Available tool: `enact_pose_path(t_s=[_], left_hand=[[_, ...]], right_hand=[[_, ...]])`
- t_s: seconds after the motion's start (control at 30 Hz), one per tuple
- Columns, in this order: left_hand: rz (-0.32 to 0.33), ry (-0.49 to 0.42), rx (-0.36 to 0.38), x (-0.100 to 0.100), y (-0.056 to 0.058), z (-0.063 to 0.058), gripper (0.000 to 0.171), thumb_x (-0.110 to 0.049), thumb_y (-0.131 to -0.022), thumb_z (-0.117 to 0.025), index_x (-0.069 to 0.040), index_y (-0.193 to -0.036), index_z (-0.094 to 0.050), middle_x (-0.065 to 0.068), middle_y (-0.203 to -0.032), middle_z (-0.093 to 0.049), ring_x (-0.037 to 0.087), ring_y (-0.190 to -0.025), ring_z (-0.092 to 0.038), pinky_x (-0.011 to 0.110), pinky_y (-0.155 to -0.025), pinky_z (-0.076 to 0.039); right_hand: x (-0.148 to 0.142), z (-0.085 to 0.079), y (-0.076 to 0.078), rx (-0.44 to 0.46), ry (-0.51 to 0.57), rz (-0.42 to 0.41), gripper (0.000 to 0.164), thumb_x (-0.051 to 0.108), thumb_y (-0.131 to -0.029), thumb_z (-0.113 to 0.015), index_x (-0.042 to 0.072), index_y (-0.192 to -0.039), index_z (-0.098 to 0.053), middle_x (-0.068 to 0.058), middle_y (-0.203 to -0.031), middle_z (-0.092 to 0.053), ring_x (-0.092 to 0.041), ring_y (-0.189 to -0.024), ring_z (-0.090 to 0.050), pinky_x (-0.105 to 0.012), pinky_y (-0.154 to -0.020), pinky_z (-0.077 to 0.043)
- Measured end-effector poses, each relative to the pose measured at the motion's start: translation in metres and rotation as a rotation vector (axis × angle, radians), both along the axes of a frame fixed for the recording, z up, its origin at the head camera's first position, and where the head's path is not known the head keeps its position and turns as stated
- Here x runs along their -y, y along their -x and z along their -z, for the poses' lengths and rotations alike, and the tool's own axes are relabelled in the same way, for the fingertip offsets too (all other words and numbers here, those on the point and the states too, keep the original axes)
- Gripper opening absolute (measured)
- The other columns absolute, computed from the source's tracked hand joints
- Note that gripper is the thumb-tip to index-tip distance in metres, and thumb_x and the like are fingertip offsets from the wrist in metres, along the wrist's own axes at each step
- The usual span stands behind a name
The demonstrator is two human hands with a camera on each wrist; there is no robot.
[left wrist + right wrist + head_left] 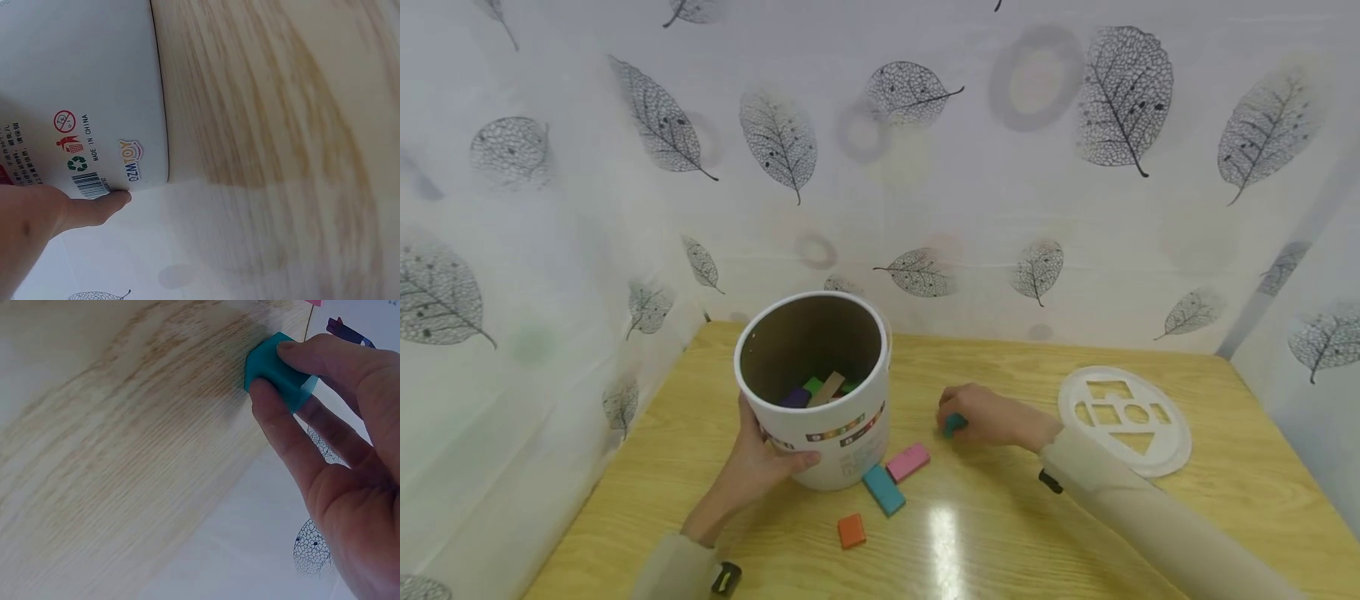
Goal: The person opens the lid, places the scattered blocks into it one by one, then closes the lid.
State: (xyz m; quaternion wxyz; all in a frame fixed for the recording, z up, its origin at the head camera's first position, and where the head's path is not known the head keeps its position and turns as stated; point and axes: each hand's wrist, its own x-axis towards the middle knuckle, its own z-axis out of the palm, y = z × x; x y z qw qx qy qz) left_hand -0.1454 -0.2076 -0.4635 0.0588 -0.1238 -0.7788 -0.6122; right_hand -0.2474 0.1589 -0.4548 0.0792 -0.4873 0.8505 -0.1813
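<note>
A tall white bucket (872,442) with printed labels stands on the table, several coloured blocks (826,390) lying inside. My left hand (758,468) grips its near left side, thumb across the front and the other fingers mostly hidden around the wall. In the left wrist view a digit (94,209) presses beside the printed barcode. To the right of the bucket, my right hand (988,414) pinches a teal block (281,369) between thumb and fingers, close over the table. Near the bucket's base lie a blue block (883,490) and a pink block (908,462). An orange block (852,531) lies nearer to me.
On the right of the wooden table (1000,533) lies a round white board (1177,446) with cut-out shapes, beside my right forearm. A pale curtain (970,208) with a leaf print hangs behind the table and along both sides.
</note>
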Motion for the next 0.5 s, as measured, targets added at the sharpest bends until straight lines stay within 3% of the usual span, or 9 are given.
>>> enact_pose_path(t_s=[0.33,0.5], left_hand=[[-0.006,-0.010,0.001,-0.001,-0.001,0.000,0.137,-0.003,-0.071,-0.090,-0.035,-0.162,0.007,0.012,-0.168,-0.016,0.043,-0.153,-0.024,0.076,-0.121,-0.015],[0.001,-0.014,-0.009,-0.001,-0.001,0.000,0.137,-0.001,-0.071,-0.089,-0.033,-0.162,0.007,0.013,-0.168,-0.016,0.044,-0.152,-0.024,0.076,-0.121,-0.014]], right_hand=[[-0.006,-0.003,-0.002,-0.011,0.048,0.031,0.018,-0.001,-0.080,-0.078,0.009,-0.095,-0.079,-0.012,-0.112,-0.072,-0.025,-0.099,-0.071,-0.035,-0.087,-0.063],[-0.009,-0.014,-0.005,-0.019,0.132,0.038,0.016,0.000,-0.083,-0.077,0.008,-0.097,-0.079,-0.013,-0.111,-0.073,-0.024,-0.096,-0.072,-0.027,-0.078,-0.064]])
